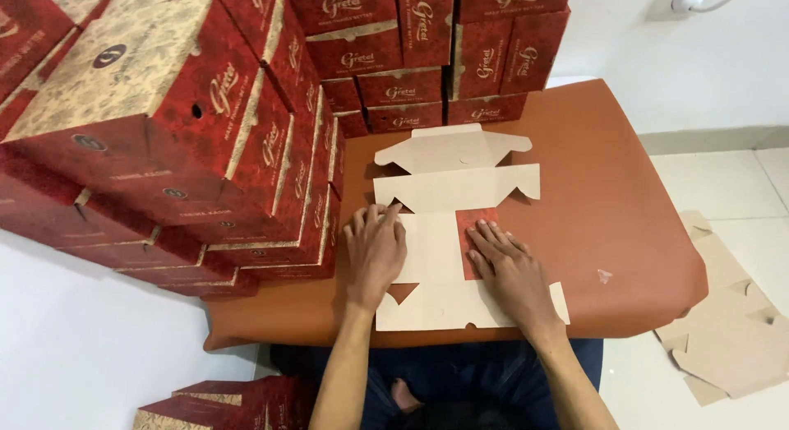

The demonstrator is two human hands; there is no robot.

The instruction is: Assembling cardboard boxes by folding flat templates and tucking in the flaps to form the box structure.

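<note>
Flat cardboard sheet [454, 224] lay plain side up on brown table [608, 216]. Left hand [375, 249] pinned it, fingers spread flat; right hand [508, 265], fingers extended, pressed red flap [475, 224] down, creasing fold. Finished red boxes [164, 126] stacked alongside.

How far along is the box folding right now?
Done: many folded red boxes are stacked at the left and back. In hand: the left hand and right hand press flat on an unfolded cardboard blank, one red flap turned over. Left: more flat blanks lie on the floor.
</note>
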